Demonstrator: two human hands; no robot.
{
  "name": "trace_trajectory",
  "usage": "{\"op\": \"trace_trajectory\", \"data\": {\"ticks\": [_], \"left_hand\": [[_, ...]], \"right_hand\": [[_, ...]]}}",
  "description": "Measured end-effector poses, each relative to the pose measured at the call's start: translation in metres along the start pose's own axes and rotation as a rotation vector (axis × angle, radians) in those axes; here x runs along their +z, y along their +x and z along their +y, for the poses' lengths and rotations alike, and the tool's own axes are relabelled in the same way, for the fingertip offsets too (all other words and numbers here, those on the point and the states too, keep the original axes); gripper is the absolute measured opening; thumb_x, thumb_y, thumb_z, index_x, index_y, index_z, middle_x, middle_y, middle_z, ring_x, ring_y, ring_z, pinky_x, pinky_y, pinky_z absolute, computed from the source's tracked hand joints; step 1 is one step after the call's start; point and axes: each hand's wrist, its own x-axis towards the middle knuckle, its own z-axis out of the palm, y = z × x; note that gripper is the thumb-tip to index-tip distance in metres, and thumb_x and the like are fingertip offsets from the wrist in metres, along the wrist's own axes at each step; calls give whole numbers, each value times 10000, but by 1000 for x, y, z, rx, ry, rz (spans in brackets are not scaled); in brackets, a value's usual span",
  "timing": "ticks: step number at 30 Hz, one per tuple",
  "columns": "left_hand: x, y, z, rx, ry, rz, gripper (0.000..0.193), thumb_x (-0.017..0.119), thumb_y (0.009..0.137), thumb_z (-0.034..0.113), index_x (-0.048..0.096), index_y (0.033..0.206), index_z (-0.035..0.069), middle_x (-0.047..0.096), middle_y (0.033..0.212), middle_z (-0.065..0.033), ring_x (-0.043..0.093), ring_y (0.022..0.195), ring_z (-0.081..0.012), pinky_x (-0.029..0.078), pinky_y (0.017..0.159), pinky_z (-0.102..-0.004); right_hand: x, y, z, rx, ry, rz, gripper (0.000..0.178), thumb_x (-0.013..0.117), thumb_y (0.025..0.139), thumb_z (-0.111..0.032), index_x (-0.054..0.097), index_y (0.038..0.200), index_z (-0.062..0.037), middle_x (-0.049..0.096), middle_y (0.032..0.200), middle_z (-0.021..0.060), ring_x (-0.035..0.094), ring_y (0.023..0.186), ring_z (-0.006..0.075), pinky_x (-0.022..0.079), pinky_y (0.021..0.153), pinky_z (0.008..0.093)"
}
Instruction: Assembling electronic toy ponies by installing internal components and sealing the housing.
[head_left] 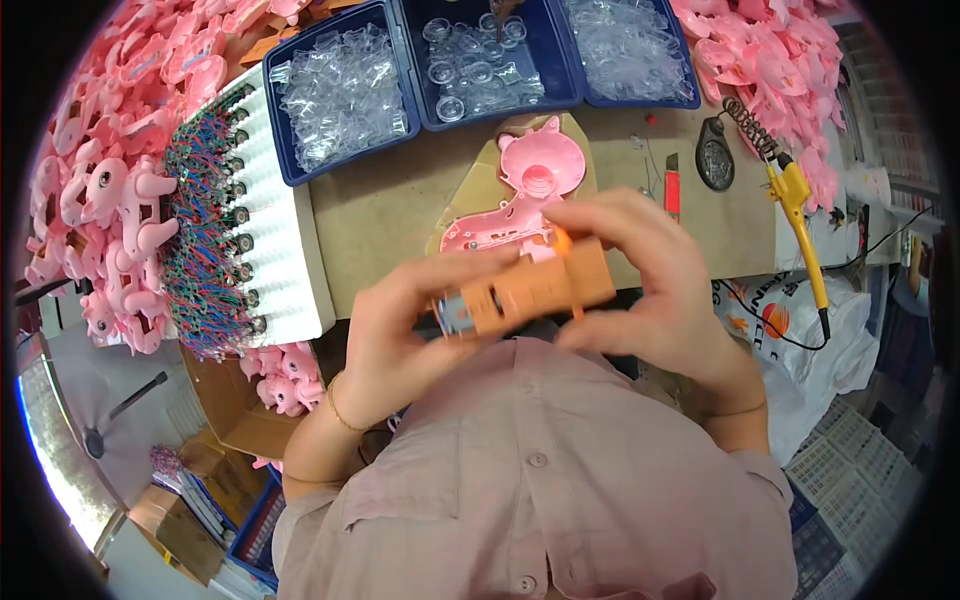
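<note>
An orange plastic housing [535,290], shaped like a narrow box with a grey-blue end, is held tilted in front of my chest. My left hand [405,315] pinches its left end between thumb and fingers. Around the right end curl the thumb and fingers of my right hand [650,290], near a small bright orange piece [562,240] on the far side. Just beyond my fingers lies a pink half shell [540,165] of a toy animal, resting in a tan holder [470,195] on the bench. My fingers partly cover the shell's near edge.
Blue bins [425,120] of clear plastic parts line the back. Left are speakers with coloured wires [205,220] on white foam and assembled pink toys [120,190]. Right lie a red cutter [672,195], a dark oval dish [714,155] and a yellow soldering iron [795,200] on its coil stand.
</note>
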Motion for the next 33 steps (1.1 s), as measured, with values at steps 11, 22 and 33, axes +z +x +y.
{"op": "trace_trajectory", "data": {"ticks": [11,22,33], "left_hand": [[4,-8,-2,541,354,-299,383,757,739,194,585,1056,62,661,1051,-136,624,970,-342,523,808,-418],[24,-10,-8,46,357,145,440,699,694,23,612,1122,75,651,1038,-99,636,890,-269,516,758,-336],[3,-21,-42,488,876,346,401,702,721,185,609,1094,69,624,867,-63,592,789,-235,477,704,-361]], "right_hand": [[-2,-25,-2,-627,-447,35,274,709,635,-123,603,880,-63,502,718,34,494,568,204,392,491,331],[10,-13,32,-54,-172,141,571,747,706,-232,514,1176,-8,553,1043,128,572,879,241,456,801,350],[10,-9,76,-77,-513,259,467,447,941,-351,511,1226,14,520,1248,150,471,1176,279,325,1017,385]]}}
